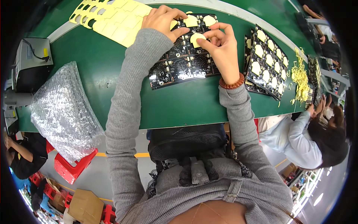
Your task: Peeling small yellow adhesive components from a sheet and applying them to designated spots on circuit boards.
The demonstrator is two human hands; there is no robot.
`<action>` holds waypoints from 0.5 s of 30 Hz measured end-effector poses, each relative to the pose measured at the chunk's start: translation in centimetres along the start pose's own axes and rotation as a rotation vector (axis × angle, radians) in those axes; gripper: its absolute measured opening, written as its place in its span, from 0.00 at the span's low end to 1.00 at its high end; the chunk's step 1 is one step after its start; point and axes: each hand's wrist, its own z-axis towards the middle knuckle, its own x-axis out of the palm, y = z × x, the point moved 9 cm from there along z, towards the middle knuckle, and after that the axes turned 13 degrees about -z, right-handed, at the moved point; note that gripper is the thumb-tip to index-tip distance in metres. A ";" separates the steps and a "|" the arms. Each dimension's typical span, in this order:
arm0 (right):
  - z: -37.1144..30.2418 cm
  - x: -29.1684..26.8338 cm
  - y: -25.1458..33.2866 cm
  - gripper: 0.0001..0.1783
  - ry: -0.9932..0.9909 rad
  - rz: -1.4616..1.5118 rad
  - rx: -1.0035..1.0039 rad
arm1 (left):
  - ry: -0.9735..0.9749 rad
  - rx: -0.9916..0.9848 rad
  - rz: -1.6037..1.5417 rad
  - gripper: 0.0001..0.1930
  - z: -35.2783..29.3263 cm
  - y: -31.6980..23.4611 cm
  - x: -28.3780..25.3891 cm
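A black circuit board panel point(182, 67) lies on the green table point(186, 104) in front of me. My right hand point(220, 46) pinches a pale yellow round sticker point(196, 38) over the board's upper middle. My left hand point(162, 20) rests at the board's far left corner, fingers curled on its edge near other yellow stickers point(192, 20) stuck to the board. A yellow backing sheet with punched-out holes point(112, 18) lies beyond my left hand. A brown bead bracelet point(232, 83) circles my right wrist.
A stack of black boards with yellow stickers point(266, 63) lies to the right, with a pile of yellow scrap strips point(300, 76) beyond it. Bubble wrap point(61, 112) hangs at the left edge beside a grey box point(31, 61). Another person point(305, 138) sits at right; red stools point(71, 168) stand below.
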 end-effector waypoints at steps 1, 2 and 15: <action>0.1 -0.1 -0.1 0.22 -0.016 -0.008 0.001 | 0.005 -0.003 0.001 0.15 0.1 0.1 0.2; 0.1 -0.1 -0.2 0.22 -0.031 -0.017 0.001 | 0.009 -0.006 0.001 0.14 0.1 0.2 0.4; 0.1 0.1 -0.4 0.23 -0.032 -0.022 0.012 | -0.028 -0.004 -0.033 0.12 0.0 0.9 0.6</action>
